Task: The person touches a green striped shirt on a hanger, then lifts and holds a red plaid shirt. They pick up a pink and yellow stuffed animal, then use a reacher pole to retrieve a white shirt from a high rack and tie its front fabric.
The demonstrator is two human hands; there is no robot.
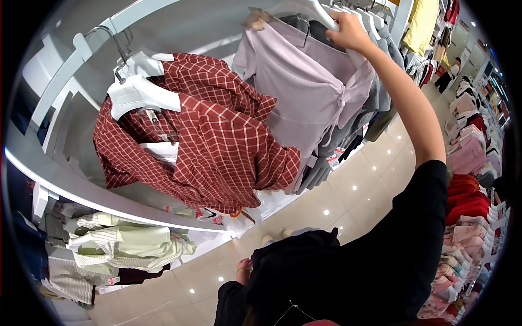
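Observation:
My right hand [348, 31] reaches up to the rail, its fingers closed on a white hanger [322, 12]. A lilac top [296, 81] with a knotted waist hangs just below and to the left of this hand. Low beside my body, my left hand [244, 264] shows only in part, and its fingers are too small to make out. Red checked shirts [217, 141] hang on white hangers [144, 95] left of the lilac top. Grey garments [384, 54] hang behind my right hand, partly covered by it.
A white curved rail frame [81, 49] stands on the left, with pale green clothes [130, 244] hanging lower. Tiled floor [348, 204] runs below the rack. Racks of pink and red clothes [465, 201] line the right. A person [448, 73] is far down the aisle.

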